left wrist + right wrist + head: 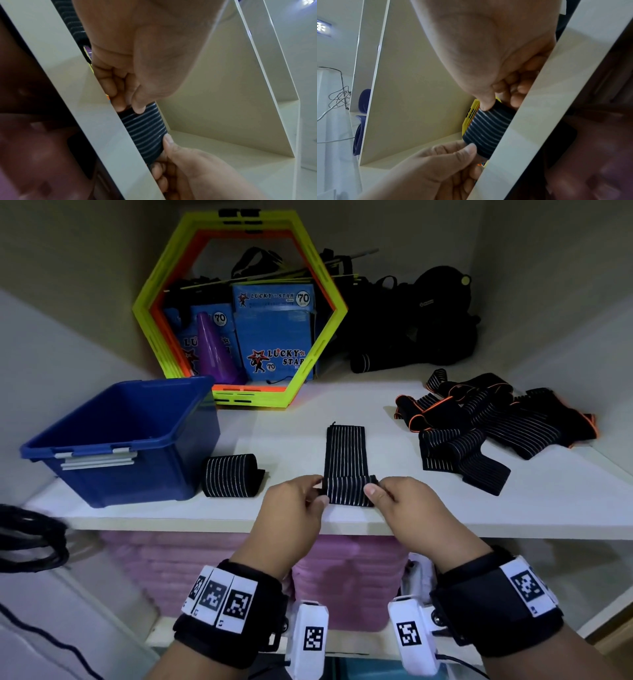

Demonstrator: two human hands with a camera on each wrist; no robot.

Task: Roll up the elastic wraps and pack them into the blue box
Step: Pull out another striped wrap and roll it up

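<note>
Both hands, the left hand and the right hand, pinch one half-rolled wrap; one finished roll lies between it and the blue box; the pile beyond holds perhaps five.

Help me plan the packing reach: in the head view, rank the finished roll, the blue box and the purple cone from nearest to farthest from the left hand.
From the left hand:
1. Finished roll, just to its left on the shelf.
2. Blue box, farther left, beyond the roll.
3. Purple cone, at the back inside the hexagon frames.
</note>
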